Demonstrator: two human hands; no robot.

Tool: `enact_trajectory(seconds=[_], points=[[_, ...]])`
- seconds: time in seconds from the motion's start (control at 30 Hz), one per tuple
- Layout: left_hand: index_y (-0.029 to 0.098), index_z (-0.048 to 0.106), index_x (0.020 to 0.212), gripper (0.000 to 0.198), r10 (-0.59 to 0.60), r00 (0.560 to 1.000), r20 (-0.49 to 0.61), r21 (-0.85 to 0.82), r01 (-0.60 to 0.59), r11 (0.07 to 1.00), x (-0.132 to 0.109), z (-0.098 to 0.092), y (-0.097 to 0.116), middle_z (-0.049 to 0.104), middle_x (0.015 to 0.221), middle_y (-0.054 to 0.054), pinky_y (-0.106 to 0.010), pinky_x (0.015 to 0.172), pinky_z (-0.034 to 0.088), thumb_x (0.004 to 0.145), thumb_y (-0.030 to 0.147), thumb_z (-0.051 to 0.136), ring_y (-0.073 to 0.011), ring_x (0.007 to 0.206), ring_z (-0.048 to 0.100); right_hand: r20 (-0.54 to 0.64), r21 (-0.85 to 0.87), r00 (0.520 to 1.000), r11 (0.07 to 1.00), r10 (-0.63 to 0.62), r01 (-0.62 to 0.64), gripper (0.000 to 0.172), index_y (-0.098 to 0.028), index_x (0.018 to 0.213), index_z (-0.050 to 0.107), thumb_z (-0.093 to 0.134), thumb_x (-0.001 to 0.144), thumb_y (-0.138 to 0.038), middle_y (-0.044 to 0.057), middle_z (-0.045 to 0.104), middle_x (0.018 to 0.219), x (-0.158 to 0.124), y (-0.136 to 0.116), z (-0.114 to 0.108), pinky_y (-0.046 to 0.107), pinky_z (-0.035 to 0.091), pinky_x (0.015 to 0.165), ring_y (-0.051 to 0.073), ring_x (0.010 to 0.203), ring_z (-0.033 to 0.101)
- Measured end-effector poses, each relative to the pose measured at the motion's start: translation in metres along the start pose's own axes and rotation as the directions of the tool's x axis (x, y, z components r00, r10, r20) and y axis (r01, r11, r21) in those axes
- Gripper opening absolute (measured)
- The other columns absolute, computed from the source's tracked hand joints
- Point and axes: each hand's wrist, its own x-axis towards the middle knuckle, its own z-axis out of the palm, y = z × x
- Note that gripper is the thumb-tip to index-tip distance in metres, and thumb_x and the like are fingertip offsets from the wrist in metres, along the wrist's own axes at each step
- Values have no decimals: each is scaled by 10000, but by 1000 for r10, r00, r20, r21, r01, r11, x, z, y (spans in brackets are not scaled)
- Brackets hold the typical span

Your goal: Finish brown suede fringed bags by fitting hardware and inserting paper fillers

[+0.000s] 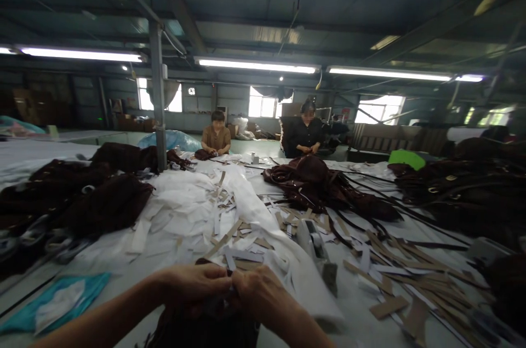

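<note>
My left hand (196,283) and my right hand (258,292) meet low in the middle of the view, fingers pinched together. Between the fingertips shows a small dark edge, which looks like part of the dark brown leather bag (203,326) hanging just below. My fingers and wrists cover most of the gripped spot, so its detail is hidden. Just beyond the hands lie loose grey-brown and white strips (244,255). A tape dispenser (314,244) stands on the table past my right hand.
Brown leather bags (312,178) with straps lie mid-table, with more piled left (110,203) and right (456,183). White wrapping sheet (263,216) runs along the table. A teal packet (61,301) lies near left. A metal post (158,101) rises left; two people work opposite.
</note>
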Motion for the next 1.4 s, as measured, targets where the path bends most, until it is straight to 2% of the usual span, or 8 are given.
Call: enact_trajectory(seconds=[0.1, 0.27, 0.4, 0.53, 0.67, 0.93, 1.23, 1.4], points=[[176, 701, 747, 309, -116, 987, 111, 10, 116, 993, 0, 0, -12, 575, 567, -3, -161, 369, 246, 724, 484, 704, -81, 432, 435, 19, 3, 1000, 1000, -25, 25, 229, -173, 807, 626, 611, 853, -397, 40, 708, 659, 3, 3, 12, 267, 320, 434, 210, 546, 670], [154, 640, 731, 391, -124, 992, -4, -259, 119, 959, 20, -8, -49, 520, 520, 28, -147, 312, 158, 678, 534, 716, -34, 330, 330, -55, 322, 990, 941, 132, -108, 454, -192, 906, 642, 518, 829, -621, 61, 715, 824, 3, 31, 37, 264, 458, 645, 218, 765, 679], [135, 609, 700, 408, -301, 954, 20, -464, 275, 842, 34, -28, -63, 519, 517, 39, -143, 279, 48, 737, 539, 649, 13, 269, 168, -175, 586, 836, 738, 520, -336, 647, -175, 1023, 633, 176, 927, -623, 99, 687, 931, -13, 72, 46, 315, 475, 789, 207, 876, 646], [107, 589, 641, 378, -229, 964, 133, -571, 263, 778, 47, -46, -54, 489, 481, 48, -132, 267, 52, 797, 449, 624, 21, 269, 149, -179, 632, 710, 633, 681, -447, 711, -129, 1013, 620, 52, 949, -552, 63, 625, 698, -30, 101, 41, 321, 491, 685, 196, 693, 633], [123, 550, 566, 427, -161, 976, 148, -573, 217, 791, 67, -56, -46, 360, 352, 78, -132, 265, 64, 835, 452, 582, 2, 244, 156, -138, 665, 726, 606, 674, -437, 579, -145, 1053, 624, 240, 936, -561, 99, 682, 889, -23, 90, 52, 321, 514, 758, 209, 838, 661], [127, 521, 572, 448, -160, 986, 35, -638, 146, 756, 87, -65, -65, 395, 375, 67, -121, 254, 83, 918, 405, 463, 6, 232, 152, 26, 771, 706, 435, 708, -465, 623, -180, 1326, 443, 597, 724, -235, 117, 639, 1172, -11, 9, 137, 395, 503, 901, 284, 1096, 600], [126, 492, 591, 468, -170, 971, -167, -654, 20, 756, 79, -81, -90, 446, 482, 61, -114, 263, 100, 961, 367, 339, 24, 244, 157, 211, 931, 897, 200, 388, -306, 601, -236, 1323, 504, 541, 725, -182, 26, 668, 1166, -60, 18, 97, 352, 495, 914, 230, 1075, 615], [155, 470, 490, 493, -165, 939, -302, -516, -16, 856, 83, -55, -114, 334, 346, 88, -166, 279, 17, 852, 487, 511, -3, 230, 116, 214, 733, 777, 429, 591, -528, 517, -139, 1257, 573, 552, 810, -397, 139, 662, 1163, -77, 34, 112, 430, 481, 947, 291, 1063, 622]])
